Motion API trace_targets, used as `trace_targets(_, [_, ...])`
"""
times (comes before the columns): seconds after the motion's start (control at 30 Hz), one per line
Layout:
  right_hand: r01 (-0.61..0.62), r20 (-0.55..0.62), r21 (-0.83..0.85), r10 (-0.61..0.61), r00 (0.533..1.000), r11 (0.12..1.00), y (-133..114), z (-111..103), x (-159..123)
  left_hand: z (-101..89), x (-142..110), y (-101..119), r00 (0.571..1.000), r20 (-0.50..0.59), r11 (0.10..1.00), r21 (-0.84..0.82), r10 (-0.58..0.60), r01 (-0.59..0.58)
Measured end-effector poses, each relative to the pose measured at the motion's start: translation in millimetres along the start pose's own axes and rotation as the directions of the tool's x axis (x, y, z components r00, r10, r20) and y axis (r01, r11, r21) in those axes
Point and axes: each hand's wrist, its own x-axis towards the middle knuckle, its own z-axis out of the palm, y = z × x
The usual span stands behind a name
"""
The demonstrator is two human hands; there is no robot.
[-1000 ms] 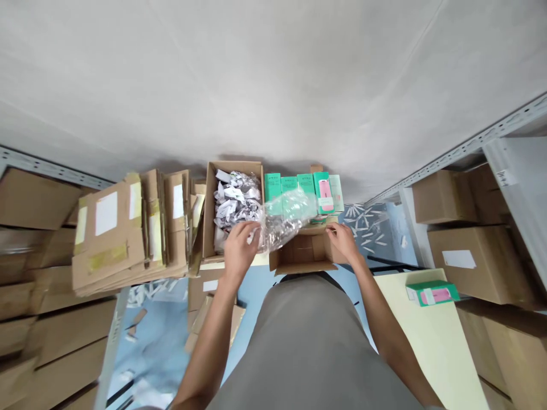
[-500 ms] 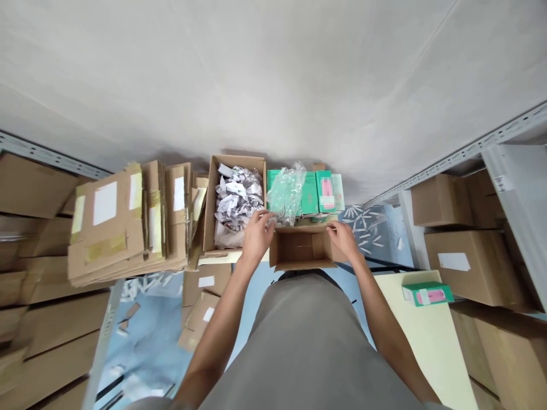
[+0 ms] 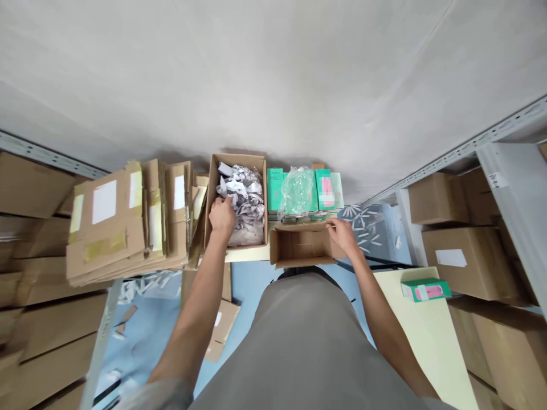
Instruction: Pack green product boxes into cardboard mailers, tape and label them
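My left hand (image 3: 222, 217) reaches into an open carton (image 3: 212, 188) full of crumpled paper (image 3: 245, 208). Its fingers curl against the paper near the carton's left side, their tips partly hidden. With thumb and fingers, my right hand (image 3: 342, 234) pinches the upper right edge of a small open cardboard box (image 3: 301, 245), whose inside looks bare. Behind that box stand several green boxes (image 3: 275, 191), one with a pink picture (image 3: 327, 191). A crumpled clear plastic sheet (image 3: 299, 191) lies over the middle ones.
Flattened cardboard boxes (image 3: 115, 219) lean in a row at the left. Brown cartons (image 3: 464, 259) fill shelves on both sides. Another green box (image 3: 425, 290) lies on a pale yellow board (image 3: 427, 336) at the right. Cardboard pieces and white scraps are on the blue floor (image 3: 149, 336).
My left hand has moved left from beside the plastic sheet into the carton of crumpled paper. The plastic has shifted right over the green boxes. My right hand stays on the small box.
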Motion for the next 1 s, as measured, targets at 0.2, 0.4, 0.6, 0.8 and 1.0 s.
trace_targets(0.2, [-0.026,0.017,0.022,0.025,1.000,0.999,-2.3,-1.7,-1.0,-30.1,-28.2,16.5,0.982,-0.177,0.993,-0.086,0.058,-0.075])
trace_targets(0.4, [-0.050,0.001,0.022,0.050,0.999,0.999,-3.9,-2.2,-1.5,-20.6,-103.9,67.6,0.800,0.032,0.732,-0.426,0.599,-0.531])
trace_targets(0.6, [-0.041,0.025,0.017,0.041,0.999,0.999,-4.4,-3.5,-1.6,8.8,-115.9,65.4,0.755,0.237,0.758,-0.448,0.611,-0.473])
trace_targets(0.8, [-0.052,0.010,0.016,0.052,0.999,0.999,-8.0,-3.2,0.1,-1.2,-33.8,19.4,0.947,0.126,0.953,-0.094,0.297,-0.287])
trace_targets(1.0, [-0.059,0.021,0.003,0.059,0.998,0.998,-13.4,-4.9,1.5,36.5,-1.3,28.9,0.951,0.244,0.951,0.195,0.189,-0.239])
